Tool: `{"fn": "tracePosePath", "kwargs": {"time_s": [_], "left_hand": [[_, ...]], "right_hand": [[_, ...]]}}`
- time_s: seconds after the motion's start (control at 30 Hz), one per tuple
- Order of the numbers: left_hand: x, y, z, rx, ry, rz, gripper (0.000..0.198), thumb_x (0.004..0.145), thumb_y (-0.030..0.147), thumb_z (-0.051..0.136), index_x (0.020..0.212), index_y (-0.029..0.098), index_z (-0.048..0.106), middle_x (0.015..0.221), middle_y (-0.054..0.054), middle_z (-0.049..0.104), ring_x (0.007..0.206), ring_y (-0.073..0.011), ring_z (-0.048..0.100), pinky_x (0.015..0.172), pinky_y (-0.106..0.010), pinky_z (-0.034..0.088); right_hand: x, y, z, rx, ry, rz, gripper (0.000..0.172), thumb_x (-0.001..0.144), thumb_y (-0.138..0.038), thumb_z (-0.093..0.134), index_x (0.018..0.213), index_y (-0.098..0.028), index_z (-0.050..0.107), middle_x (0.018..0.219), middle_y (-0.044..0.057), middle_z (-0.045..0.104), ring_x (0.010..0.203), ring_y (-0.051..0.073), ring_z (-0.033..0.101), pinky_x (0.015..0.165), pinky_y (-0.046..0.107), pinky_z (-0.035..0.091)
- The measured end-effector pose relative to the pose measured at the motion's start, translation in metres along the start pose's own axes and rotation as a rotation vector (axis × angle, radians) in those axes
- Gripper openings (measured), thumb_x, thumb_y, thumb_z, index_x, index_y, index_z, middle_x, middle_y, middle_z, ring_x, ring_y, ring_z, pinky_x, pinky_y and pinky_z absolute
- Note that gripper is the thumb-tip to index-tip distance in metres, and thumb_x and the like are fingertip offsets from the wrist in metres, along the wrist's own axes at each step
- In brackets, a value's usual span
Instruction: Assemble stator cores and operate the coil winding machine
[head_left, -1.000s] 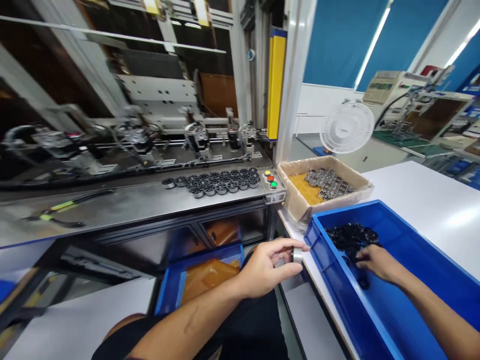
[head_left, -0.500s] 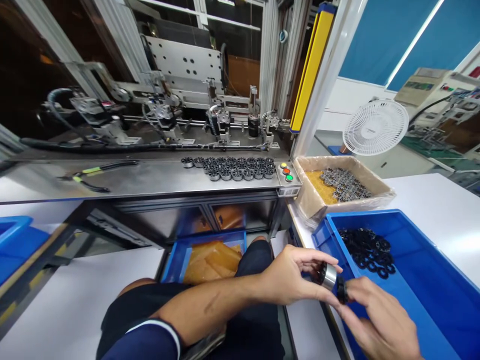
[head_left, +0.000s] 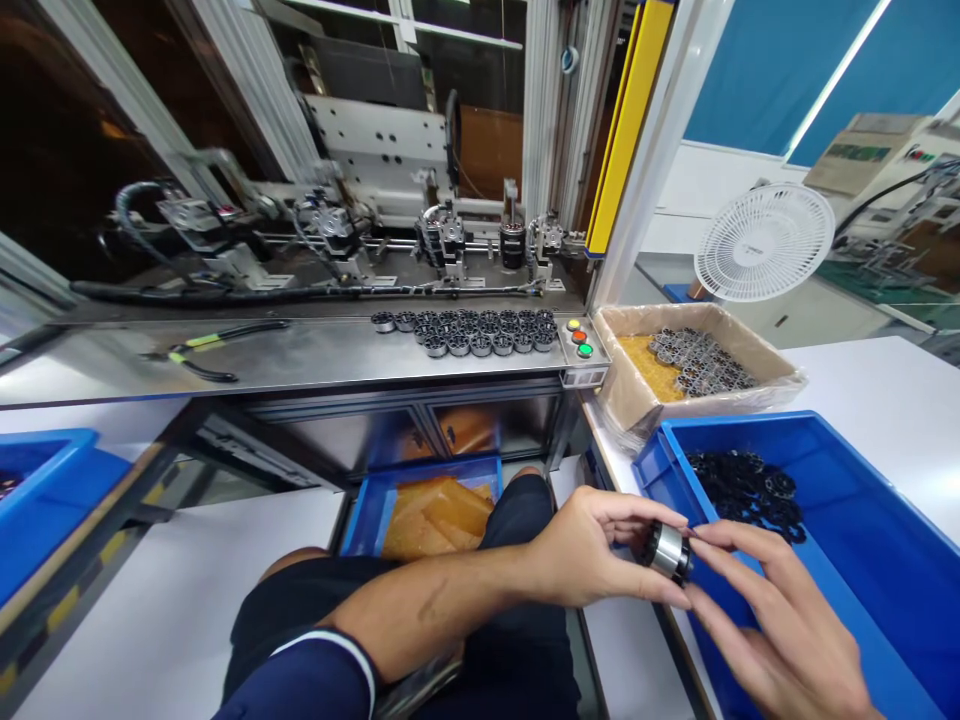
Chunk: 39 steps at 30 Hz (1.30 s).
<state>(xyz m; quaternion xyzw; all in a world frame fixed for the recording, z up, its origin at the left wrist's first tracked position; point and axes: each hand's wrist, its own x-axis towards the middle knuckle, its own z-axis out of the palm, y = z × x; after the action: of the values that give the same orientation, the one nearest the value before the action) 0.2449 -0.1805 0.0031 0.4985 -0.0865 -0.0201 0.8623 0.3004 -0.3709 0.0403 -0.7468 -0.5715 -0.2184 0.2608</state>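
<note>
The small metal cylinder (head_left: 663, 549) sits low in the middle of the view, above the near corner of a blue bin (head_left: 847, 500) and in front of the person's lap. The left hand (head_left: 592, 550) holds it, thumb on top and fingers curled underneath, closed tight around the shiny body. The right hand (head_left: 765, 620) comes in from the other side, its fingers long and nearly straight, with the tips pinched on the cylinder's dark end. Black rings (head_left: 742, 488) lie heaped in the far end of the bin. Just behind the bin stands a cardboard box (head_left: 622, 395) with grey metal parts (head_left: 697, 358). To its left is a steel shelf (head_left: 315, 355) carrying a row of round parts (head_left: 472, 332), three coloured buttons (head_left: 578, 338) and green-handled pliers (head_left: 210, 350).
</note>
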Motion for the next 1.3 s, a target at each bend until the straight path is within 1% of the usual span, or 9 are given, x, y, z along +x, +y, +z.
{"fn": "tracePosePath", "kwargs": {"time_s": [0.23,0.47,0.6,0.73,0.87,0.93,1.0,1.17,1.3], "left_hand": [[-0.001,0.003,0.002,-0.022,0.023,-0.070,0.070,0.038,0.019,0.095,0.104,0.011,0.073,0.087,-0.005,0.072,0.079,-0.0152,0.068,0.084,-0.029,0.053],[0.001,0.004,-0.002,-0.046,0.006,-0.219,0.077,0.030,0.022,0.096,0.103,0.011,0.073,0.080,-0.003,0.071,0.070,-0.0124,0.064,0.075,-0.027,0.052],[0.002,-0.001,-0.004,-0.050,-0.034,-0.250,0.078,0.034,0.028,0.096,0.107,0.012,0.073,0.084,-0.004,0.071,0.070,-0.0123,0.062,0.075,-0.029,0.052],[-0.002,-0.006,-0.003,-0.025,-0.130,-0.143,0.073,0.060,0.038,0.087,0.125,0.014,0.063,0.094,-0.007,0.068,0.080,-0.0134,0.061,0.080,-0.030,0.050],[-0.011,0.002,0.000,0.163,-0.310,0.024,0.059,0.093,0.037,0.055,0.147,0.018,0.038,0.116,-0.013,0.063,0.092,-0.0140,0.061,0.084,-0.028,0.049],[-0.015,0.008,0.001,0.346,-0.353,0.100,0.057,0.096,0.033,0.049,0.148,0.018,0.033,0.128,-0.017,0.059,0.098,-0.0164,0.062,0.086,-0.028,0.049],[-0.017,0.013,0.002,0.522,-0.339,0.158,0.054,0.094,0.030,0.050,0.145,0.015,0.037,0.129,-0.018,0.061,0.097,-0.0180,0.065,0.085,-0.027,0.051],[-0.015,0.015,0.001,0.667,-0.319,0.290,0.047,0.095,0.027,0.044,0.138,0.009,0.042,0.122,-0.020,0.066,0.104,-0.0217,0.067,0.089,-0.029,0.051],[-0.014,0.014,0.000,0.669,-0.373,0.308,0.046,0.096,0.028,0.042,0.140,0.012,0.040,0.126,-0.018,0.063,0.114,-0.0220,0.064,0.094,-0.028,0.050]], "right_hand": [[-0.004,0.002,-0.002,0.010,-0.016,-0.024,0.034,0.085,-0.004,0.062,0.119,-0.007,0.058,0.110,0.014,0.058,0.105,0.021,0.057,0.090,0.035,0.049],[-0.004,0.004,-0.004,-0.121,-0.048,-0.154,0.031,0.086,-0.007,0.063,0.117,-0.005,0.059,0.108,0.016,0.059,0.105,0.024,0.056,0.084,0.037,0.051],[-0.008,0.002,-0.002,-0.123,-0.054,-0.169,0.038,0.083,-0.005,0.066,0.120,-0.001,0.057,0.108,0.017,0.060,0.105,0.025,0.056,0.086,0.039,0.050],[-0.007,0.004,-0.001,-0.084,-0.051,-0.151,0.041,0.082,-0.004,0.067,0.122,-0.005,0.057,0.108,0.015,0.059,0.105,0.023,0.057,0.089,0.037,0.050],[-0.001,0.009,-0.002,0.078,-0.029,0.155,0.047,0.085,-0.030,0.069,0.126,-0.012,0.054,0.116,0.013,0.056,0.106,0.020,0.058,0.089,0.030,0.052],[0.000,0.010,-0.003,0.146,-0.020,0.294,0.051,0.085,-0.040,0.068,0.127,-0.016,0.053,0.117,0.011,0.057,0.103,0.018,0.060,0.086,0.026,0.053],[-0.001,0.009,-0.003,0.174,-0.027,0.326,0.047,0.086,-0.042,0.066,0.126,-0.019,0.054,0.113,0.008,0.060,0.100,0.016,0.062,0.087,0.022,0.052],[-0.005,0.004,-0.001,0.186,-0.051,0.259,0.030,0.088,-0.031,0.066,0.115,-0.020,0.059,0.109,0.006,0.062,0.102,0.014,0.062,0.090,0.019,0.050],[-0.004,0.001,-0.004,0.179,-0.025,0.171,0.031,0.087,-0.021,0.066,0.116,-0.016,0.059,0.109,0.009,0.062,0.101,0.016,0.063,0.088,0.022,0.053]]}}
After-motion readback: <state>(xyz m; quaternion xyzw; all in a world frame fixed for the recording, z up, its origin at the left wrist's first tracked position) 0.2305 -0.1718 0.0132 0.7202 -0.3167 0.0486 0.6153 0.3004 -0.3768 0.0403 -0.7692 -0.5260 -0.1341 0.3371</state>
